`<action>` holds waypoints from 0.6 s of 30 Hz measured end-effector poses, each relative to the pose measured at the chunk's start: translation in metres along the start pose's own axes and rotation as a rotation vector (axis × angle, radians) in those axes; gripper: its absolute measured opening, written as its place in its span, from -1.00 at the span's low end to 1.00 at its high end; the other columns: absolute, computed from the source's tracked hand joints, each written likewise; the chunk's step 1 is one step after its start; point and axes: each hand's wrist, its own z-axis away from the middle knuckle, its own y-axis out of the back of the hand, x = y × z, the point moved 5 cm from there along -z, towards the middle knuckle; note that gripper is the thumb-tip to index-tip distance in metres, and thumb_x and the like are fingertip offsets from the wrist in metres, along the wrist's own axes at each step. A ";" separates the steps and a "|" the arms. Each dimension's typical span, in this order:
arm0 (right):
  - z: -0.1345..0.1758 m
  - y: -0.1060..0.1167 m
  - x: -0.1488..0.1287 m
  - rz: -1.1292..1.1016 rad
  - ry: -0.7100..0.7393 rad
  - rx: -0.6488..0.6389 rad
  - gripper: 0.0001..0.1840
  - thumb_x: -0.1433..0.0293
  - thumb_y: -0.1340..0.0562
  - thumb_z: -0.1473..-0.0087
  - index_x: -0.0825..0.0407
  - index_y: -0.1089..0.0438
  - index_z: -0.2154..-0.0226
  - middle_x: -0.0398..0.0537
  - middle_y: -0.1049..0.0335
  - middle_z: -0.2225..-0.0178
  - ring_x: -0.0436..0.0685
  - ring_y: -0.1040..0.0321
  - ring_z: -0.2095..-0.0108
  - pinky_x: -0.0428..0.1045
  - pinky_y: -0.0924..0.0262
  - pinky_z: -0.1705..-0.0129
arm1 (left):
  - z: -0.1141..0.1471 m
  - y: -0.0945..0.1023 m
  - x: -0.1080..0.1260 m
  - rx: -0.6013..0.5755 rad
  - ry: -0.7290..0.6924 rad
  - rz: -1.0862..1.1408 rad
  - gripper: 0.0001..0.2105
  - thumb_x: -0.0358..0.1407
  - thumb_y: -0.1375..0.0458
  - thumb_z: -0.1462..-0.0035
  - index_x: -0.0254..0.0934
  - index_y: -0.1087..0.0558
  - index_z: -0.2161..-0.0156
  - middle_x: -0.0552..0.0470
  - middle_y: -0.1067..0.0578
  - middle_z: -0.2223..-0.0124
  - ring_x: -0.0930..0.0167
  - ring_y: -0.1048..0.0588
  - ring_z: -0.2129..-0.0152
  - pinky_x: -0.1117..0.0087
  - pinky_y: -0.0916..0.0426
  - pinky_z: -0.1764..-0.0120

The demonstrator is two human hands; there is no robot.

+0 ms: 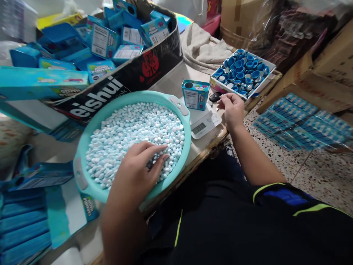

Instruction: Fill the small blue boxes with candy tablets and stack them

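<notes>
My left hand (140, 165) is down in the turquoise bowl (188, 136), its thumb and forefinger nearly together on the small white and pale-blue candies (132, 129). Beside the bowl, a blue tin (195, 95) with an open round hole in its top stands upright on a white digital scale (204, 127). The scale's display is lit, its digits too blurred to read. My right hand (233, 110) is just right of the scale, fingers curled and pinched near a black key fob (215, 96). Whatever its fingertips hold is too small to make out.
A black carton (162, 55) full of blue tins (103, 40) stands behind the bowl. Blue caps fill a white box (271, 70) at the back right. Wrapped blue packs (303, 121) lie on the floor, right. More blue tins (24, 221) are at the left.
</notes>
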 end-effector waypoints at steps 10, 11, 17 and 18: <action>-0.005 0.008 0.011 -0.048 -0.002 0.019 -0.75 0.11 -0.26 -0.19 -0.05 -0.40 0.31 -0.18 -0.46 0.44 0.00 -0.40 0.47 -0.03 -0.37 0.33 | 0.002 -0.001 0.005 0.042 -0.001 -0.014 -0.80 -0.28 -0.17 -0.39 -0.27 -0.64 0.07 -0.03 -0.58 0.24 0.28 -0.57 0.25 0.24 -0.47 0.14; -0.004 0.007 0.006 -0.036 0.036 -0.014 -0.73 0.09 -0.27 -0.20 -0.06 -0.42 0.25 -0.14 -0.51 0.36 0.02 -0.46 0.40 0.00 -0.42 0.26 | 0.002 -0.002 0.005 0.042 0.009 -0.013 -0.79 -0.27 -0.16 -0.40 -0.26 -0.64 0.07 -0.03 -0.58 0.23 0.27 -0.57 0.24 0.23 -0.47 0.13; -0.001 -0.027 -0.031 0.193 0.269 -0.413 -0.41 0.11 -0.53 0.08 -0.18 -0.46 -0.01 -0.04 -0.54 -0.11 0.26 -0.48 -0.11 0.22 -0.43 -0.16 | 0.002 0.001 0.004 -0.003 0.106 0.103 -0.78 -0.19 -0.18 -0.36 -0.22 -0.63 0.07 -0.08 -0.64 0.13 0.21 -0.59 0.15 0.15 -0.48 0.00; -0.002 -0.035 -0.036 0.209 0.288 -0.478 -0.43 0.14 -0.53 0.09 -0.16 -0.49 0.00 -0.03 -0.57 -0.06 0.28 -0.50 -0.06 0.23 -0.44 -0.16 | 0.003 0.005 0.001 -0.006 0.145 0.171 -0.77 -0.16 -0.20 -0.35 -0.21 -0.62 0.04 -0.10 -0.64 0.09 0.20 -0.60 0.11 0.15 -0.48 -0.02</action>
